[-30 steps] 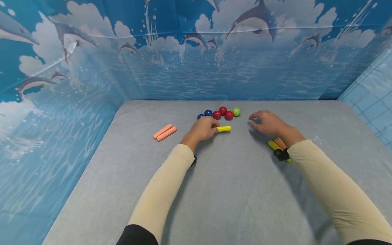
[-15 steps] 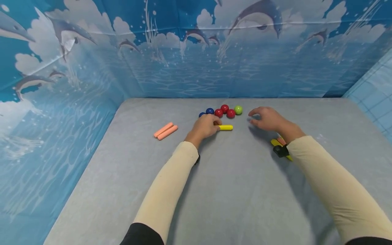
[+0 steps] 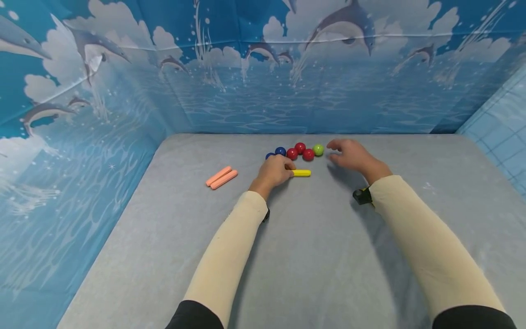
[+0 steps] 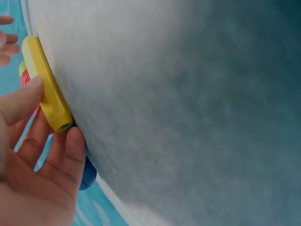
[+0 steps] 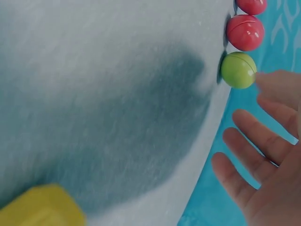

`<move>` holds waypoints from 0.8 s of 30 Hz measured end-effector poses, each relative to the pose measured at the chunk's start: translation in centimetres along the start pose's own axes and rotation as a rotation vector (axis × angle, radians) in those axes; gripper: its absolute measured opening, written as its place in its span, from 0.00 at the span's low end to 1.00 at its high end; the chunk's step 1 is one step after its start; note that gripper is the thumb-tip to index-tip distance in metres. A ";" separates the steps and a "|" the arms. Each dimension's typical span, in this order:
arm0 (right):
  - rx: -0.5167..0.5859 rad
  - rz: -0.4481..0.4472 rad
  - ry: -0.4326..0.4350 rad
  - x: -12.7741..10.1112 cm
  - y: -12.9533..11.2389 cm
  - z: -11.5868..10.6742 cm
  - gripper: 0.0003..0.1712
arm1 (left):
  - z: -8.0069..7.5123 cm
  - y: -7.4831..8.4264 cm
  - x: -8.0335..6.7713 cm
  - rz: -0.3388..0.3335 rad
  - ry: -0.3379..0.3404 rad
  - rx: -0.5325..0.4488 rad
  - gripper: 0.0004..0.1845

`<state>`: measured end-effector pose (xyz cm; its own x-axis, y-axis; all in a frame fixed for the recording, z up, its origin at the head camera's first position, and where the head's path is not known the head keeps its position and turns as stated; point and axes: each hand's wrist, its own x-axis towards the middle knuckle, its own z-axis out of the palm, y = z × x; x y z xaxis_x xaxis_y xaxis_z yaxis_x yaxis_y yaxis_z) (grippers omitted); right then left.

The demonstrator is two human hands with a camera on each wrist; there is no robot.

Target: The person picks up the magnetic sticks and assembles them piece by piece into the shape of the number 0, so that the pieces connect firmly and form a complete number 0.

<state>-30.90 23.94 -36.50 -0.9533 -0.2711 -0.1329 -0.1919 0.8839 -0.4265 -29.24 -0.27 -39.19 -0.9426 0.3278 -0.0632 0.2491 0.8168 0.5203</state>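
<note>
My left hand lies on the grey mat and pinches the left end of a yellow stick. In the left wrist view the thumb presses on the yellow stick and a finger touches its end. Just beyond lie two blue balls, three red balls and a green ball. My right hand hovers open just right of the green ball, fingers spread, holding nothing.
Two pink sticks lie side by side at the left of the grey mat. A blurred yellow object sits near my right wrist. Blue dolphin-printed walls enclose the mat at the back and left.
My right hand has moved left and farther away, closer to the green ball, and its arm now covers the sticks near the wrist. The left hand has stayed on the yellow stick.
</note>
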 end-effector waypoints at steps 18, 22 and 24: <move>0.042 0.042 0.085 2.3 -0.6 1.7 0.29 | 0.0 0.3 0.0 -0.033 -0.012 -0.002 0.09; 0.065 0.078 0.086 2.8 -1.0 2.3 0.25 | -0.1 0.4 0.1 -0.039 -0.014 0.007 0.10; 0.064 0.092 0.094 3.1 -1.2 2.5 0.24 | -0.1 0.4 0.1 -0.043 -0.016 0.011 0.10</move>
<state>-33.00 21.09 -38.66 -0.9843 -0.1510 -0.0912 -0.0906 0.8762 -0.4733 -29.24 0.01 -38.90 -0.9489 0.2994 -0.0992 0.2106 0.8355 0.5076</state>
